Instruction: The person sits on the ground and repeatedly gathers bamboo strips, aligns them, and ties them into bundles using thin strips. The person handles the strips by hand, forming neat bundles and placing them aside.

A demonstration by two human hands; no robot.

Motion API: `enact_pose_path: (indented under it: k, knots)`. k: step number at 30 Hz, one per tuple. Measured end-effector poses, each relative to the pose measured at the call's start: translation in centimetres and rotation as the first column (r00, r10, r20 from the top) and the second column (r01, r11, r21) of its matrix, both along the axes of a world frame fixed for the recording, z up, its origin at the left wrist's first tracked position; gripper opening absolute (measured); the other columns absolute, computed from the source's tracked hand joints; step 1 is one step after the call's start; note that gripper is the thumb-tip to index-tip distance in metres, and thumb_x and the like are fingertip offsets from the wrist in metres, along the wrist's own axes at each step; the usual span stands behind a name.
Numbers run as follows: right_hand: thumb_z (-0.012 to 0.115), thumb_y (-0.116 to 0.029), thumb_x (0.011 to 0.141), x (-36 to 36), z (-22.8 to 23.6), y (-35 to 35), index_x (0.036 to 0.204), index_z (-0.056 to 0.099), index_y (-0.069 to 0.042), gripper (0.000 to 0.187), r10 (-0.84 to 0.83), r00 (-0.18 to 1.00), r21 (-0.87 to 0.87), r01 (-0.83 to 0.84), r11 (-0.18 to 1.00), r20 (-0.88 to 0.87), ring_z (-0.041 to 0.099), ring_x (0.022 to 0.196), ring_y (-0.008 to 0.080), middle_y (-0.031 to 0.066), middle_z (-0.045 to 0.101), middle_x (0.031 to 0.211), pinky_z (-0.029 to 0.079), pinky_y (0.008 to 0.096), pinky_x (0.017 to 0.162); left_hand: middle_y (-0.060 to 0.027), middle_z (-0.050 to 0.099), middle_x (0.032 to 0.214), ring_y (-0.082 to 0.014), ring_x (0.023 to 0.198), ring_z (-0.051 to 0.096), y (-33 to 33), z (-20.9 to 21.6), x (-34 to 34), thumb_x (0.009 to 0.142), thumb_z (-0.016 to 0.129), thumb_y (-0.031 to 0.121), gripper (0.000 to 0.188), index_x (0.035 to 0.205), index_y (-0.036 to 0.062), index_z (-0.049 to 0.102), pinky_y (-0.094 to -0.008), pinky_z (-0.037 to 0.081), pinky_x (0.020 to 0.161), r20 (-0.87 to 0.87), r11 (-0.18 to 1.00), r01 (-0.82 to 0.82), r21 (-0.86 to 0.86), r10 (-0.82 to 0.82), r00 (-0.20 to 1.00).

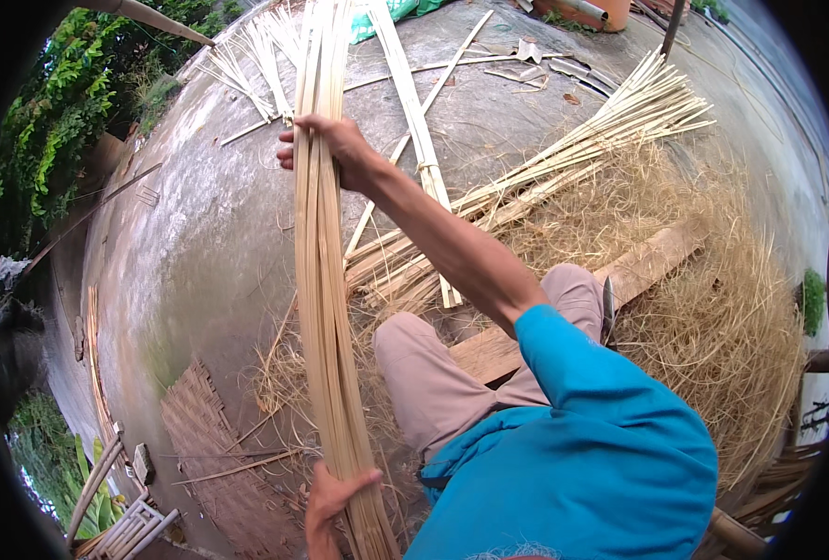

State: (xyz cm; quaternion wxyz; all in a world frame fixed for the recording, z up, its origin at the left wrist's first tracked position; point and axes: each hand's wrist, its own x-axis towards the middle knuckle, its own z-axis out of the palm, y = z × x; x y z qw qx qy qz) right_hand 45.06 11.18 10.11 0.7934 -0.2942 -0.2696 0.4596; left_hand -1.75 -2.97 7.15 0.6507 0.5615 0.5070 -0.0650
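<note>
A long bundle of flat, pale bamboo strips [323, 308] runs from the top of the view to the lower edge, left of my knees. Farther along it, my right hand [332, 147] is wrapped round the strips, its fingertips showing at their left side. My left hand [338, 495] grips the near part of the bundle at the lower edge, with the thumb lying across the strips and the other fingers hidden. Between the hands the strips lie close together, with narrow gaps.
A larger bundle of thin bamboo sticks [564, 154] lies to the right. Curly shavings [731, 345] heap around a wooden plank [657, 266] beside my legs. More strips [410, 103] lie ahead on the concrete floor [200, 233]. A woven mat [214, 457] is at lower left.
</note>
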Motion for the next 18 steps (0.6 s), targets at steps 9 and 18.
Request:
enact_pose_path:
  k: [9, 18]
  knots:
    - [0.032, -0.082, 0.092, -9.3, -17.8, -13.3, 0.161, -0.002, -0.004, 0.11, 0.029, 0.997, -0.436, -0.057, 0.898, -0.07, 0.02, 0.15, 0.0466, 0.0346, 0.013, 0.162, 0.017, 0.0571, 0.124, -0.0143, 0.07, 0.078, -0.0207, 0.06, 0.07, 14.3, -7.3, 25.5, 0.08, 0.087, 0.029, 0.046, 0.103, -0.0035, 0.065, -0.0317, 0.06, 0.051, 0.236, 0.986, 0.143, 0.089, -0.161, 0.958]
    - [0.074, -0.044, 0.093, -26.3, -19.9, -21.9, 0.133, 0.049, -0.001, 0.064, 0.097, 0.887, -0.37, -0.285, 0.884, -0.452, 0.066, 0.104, 0.0176, 0.0103, 0.066, 0.115, 0.057, 0.0366, 0.087, -0.0112, 0.072, 0.081, -0.0213, 0.059, 0.068, 19.7, -24.7, 35.6, 0.079, 0.088, 0.027, 0.042, 0.104, -0.0014, 0.069, -0.0416, 0.06, 0.056, 0.044, 0.978, 0.086, -0.19, -0.079, 0.996]
